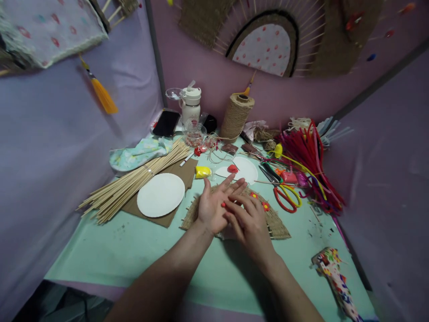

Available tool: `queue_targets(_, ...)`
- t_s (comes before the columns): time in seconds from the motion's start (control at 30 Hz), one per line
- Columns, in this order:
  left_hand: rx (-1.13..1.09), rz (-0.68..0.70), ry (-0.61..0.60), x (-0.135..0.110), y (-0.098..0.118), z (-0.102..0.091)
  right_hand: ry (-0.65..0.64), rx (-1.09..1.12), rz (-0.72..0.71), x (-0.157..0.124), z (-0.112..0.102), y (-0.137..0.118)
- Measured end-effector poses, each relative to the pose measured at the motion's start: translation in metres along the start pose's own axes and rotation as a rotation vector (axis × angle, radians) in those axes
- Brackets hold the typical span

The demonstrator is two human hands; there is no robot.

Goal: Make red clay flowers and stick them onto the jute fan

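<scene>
My left hand is palm up above a woven twine fan, its fingers stretched out. A small red clay ball is at its palm. Over that palm reaches my right hand, fingers bent, with the fingertips at the ball. Red clay flowers with yellow centres decorate the fan's right part; the hands hide much of its middle. Just beyond my fingers, a lump of red clay sits on a white paper disc. A yellow clay packet lies to its left.
Bamboo sticks and a white oval card lie left on brown cardboard. Scissors and red pipe cleaners are right. A twine spool and white bottle stand behind. A patterned glue gun lies front right.
</scene>
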State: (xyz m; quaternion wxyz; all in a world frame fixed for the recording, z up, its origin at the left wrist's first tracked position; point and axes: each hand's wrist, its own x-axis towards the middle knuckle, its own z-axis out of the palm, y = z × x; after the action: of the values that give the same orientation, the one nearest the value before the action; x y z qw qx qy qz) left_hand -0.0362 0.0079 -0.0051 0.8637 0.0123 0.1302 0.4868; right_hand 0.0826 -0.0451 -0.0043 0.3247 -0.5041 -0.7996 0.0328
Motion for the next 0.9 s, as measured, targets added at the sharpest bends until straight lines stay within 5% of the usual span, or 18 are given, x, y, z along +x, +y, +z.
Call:
queue_targets(0.2, -0.001, 0.022, 0.032, 0.000, -0.003, 0.002, -0.031, 0.065, 0.016, 0.001, 0.003, -0.001)
queue_targets(0.47, 0.078, 0.090, 0.076, 0.001, -0.002, 0.005, 0.028, -0.179, -0.119, -0.003, -0.004, -0.007)
queue_targets(0.9, 0.161, 0.099, 0.048, 0.002, -0.007, 0.002, -0.061, -0.238, -0.047, -0.007, -0.003, 0.007)
